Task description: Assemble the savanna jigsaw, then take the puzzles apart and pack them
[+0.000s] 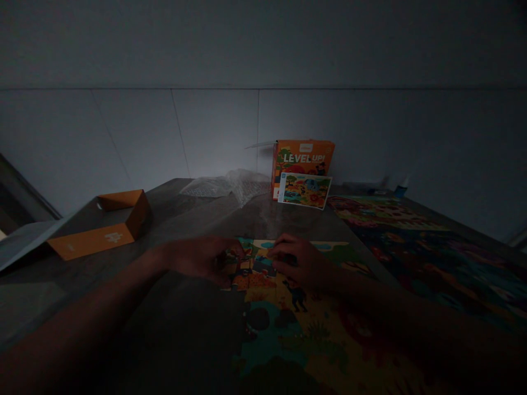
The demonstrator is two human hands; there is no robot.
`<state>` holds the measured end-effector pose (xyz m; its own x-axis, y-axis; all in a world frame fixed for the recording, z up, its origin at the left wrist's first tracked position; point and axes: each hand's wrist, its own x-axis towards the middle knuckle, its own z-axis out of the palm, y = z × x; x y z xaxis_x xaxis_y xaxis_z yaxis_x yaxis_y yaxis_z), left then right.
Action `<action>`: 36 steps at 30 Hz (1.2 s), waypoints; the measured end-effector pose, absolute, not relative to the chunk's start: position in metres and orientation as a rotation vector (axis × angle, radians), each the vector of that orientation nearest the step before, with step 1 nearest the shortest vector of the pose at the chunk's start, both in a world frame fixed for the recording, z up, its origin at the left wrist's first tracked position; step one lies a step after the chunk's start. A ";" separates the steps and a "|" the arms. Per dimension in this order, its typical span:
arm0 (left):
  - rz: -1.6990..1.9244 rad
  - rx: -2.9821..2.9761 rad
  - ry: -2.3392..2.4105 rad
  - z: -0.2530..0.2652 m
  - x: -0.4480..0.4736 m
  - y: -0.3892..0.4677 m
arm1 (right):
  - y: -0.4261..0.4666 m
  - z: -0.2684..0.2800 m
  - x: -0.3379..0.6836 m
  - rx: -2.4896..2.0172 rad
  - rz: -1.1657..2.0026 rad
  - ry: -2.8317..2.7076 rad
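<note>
the room was dim, and i watched the person bend both hands over a jigsaw puzzle [298, 343] on the grey table [181, 329]. the puzzle lay right in front of them, spreading toward their right, its left side jagged where it met bare tabletop. the left hand [201, 260] rested at the far left end, thumb and fingers curled about the pieces there; whether they pinched one or merely steadied it, i couldn't tell in that gloom. the right hand [300, 260] lay just beside it, over the far part of the puzzle, fingers bent down near the pieces, and i couldn't tell whether it gripped anything either. to my eye the step in hand was fitting or straightening pieces at that far left end. the next move, i'd judge, called for lining up the edges and pressing gently, with the other hand bracing the joined part so nothing sprang loose. a picture card [304, 191] leaned against the orange box [305, 155] at the back, handy for checking, and an open tray [93, 244] sat well off to the left
</note>
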<state>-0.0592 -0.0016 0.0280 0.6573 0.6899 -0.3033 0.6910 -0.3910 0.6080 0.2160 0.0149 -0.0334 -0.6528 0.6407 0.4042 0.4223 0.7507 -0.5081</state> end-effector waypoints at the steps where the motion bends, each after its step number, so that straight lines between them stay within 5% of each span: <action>1: -0.015 2.140 1.087 0.029 -0.058 -0.002 | 0.015 -0.033 0.216 -0.795 0.501 -2.375; 36: 0.004 2.321 1.157 0.031 -0.051 -0.009 | 0.018 -0.037 0.217 -0.783 0.472 -2.379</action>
